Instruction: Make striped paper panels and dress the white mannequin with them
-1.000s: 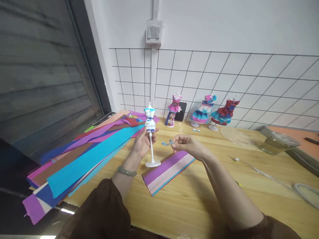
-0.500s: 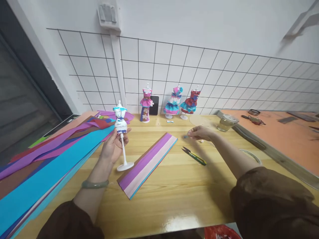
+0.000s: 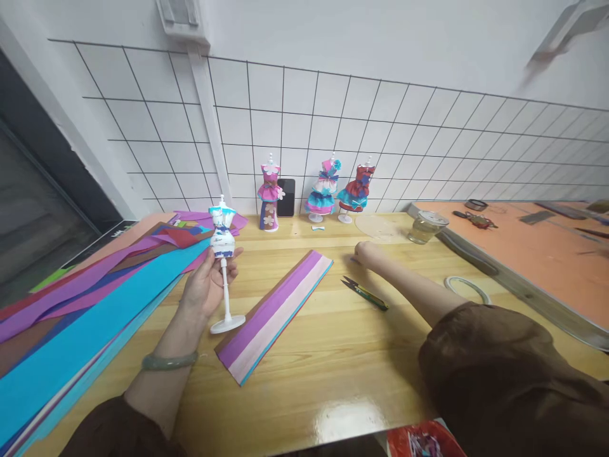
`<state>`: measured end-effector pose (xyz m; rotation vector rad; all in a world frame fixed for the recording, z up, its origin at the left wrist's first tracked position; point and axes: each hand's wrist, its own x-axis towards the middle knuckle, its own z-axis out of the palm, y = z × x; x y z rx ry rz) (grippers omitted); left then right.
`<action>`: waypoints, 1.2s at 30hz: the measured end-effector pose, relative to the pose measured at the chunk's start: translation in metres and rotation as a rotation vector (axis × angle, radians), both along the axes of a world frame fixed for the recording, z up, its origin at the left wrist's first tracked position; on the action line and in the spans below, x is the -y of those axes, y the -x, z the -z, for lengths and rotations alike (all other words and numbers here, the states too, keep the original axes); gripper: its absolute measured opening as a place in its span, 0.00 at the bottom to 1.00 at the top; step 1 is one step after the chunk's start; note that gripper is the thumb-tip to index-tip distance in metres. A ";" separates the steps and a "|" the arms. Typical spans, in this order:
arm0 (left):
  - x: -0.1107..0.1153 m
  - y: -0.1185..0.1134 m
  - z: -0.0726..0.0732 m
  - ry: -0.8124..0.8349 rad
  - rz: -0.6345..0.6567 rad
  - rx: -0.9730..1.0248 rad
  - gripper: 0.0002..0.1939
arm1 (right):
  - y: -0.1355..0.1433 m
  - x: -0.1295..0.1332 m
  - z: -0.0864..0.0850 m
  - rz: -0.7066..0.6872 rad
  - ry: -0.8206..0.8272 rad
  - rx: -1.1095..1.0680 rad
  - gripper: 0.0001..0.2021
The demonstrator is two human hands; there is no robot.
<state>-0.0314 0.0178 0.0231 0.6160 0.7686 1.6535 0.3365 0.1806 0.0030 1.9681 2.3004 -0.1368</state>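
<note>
My left hand (image 3: 207, 285) grips a small white dress form (image 3: 222, 238) just under its torso, around the top of its stand. The form is upright, with blue and turquoise patches on its body, and its round base is near the table. My right hand (image 3: 367, 254) is closed and low over the table farther back; its fingertips are mostly hidden, with a tiny bluish bit showing beside them. Thread snips (image 3: 365, 293) lie in front of that hand. Between my hands is a layered strip of crepe paper (image 3: 280, 311) in brown, purple, pale pink, blue and red.
Three dressed mini forms (image 3: 269, 197) (image 3: 323, 190) (image 3: 358, 190) stand by the wall, near a phone (image 3: 286, 198) and a tiny bow (image 3: 318, 228). Long crepe paper strips (image 3: 118, 298) cover the left. Rightward are a cup (image 3: 427, 227), a tape roll (image 3: 467, 289) and an orange board (image 3: 533, 266).
My right hand has turned and curled its fingers down at nearly the same spot. My left hand still holds the dress form. The whole view has shifted slightly.
</note>
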 end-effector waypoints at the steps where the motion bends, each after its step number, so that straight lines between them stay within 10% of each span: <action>1: 0.000 0.000 0.000 0.001 0.000 0.001 0.15 | 0.002 0.008 0.002 -0.023 -0.025 0.048 0.12; 11: -0.002 0.001 0.004 -0.020 0.002 -0.001 0.15 | 0.002 0.086 0.019 -0.185 -0.188 0.135 0.14; 21: 0.002 -0.008 0.001 -0.044 0.022 0.010 0.16 | -0.044 0.119 -0.007 -0.088 -0.229 -0.126 0.16; 31: 0.016 -0.026 -0.008 -0.116 0.111 -0.010 0.19 | 0.106 0.147 -0.068 -0.286 -0.123 -0.848 0.23; 36: 0.018 -0.027 -0.007 -0.130 0.131 -0.015 0.21 | 0.164 0.138 -0.072 -0.482 -0.240 -1.018 0.17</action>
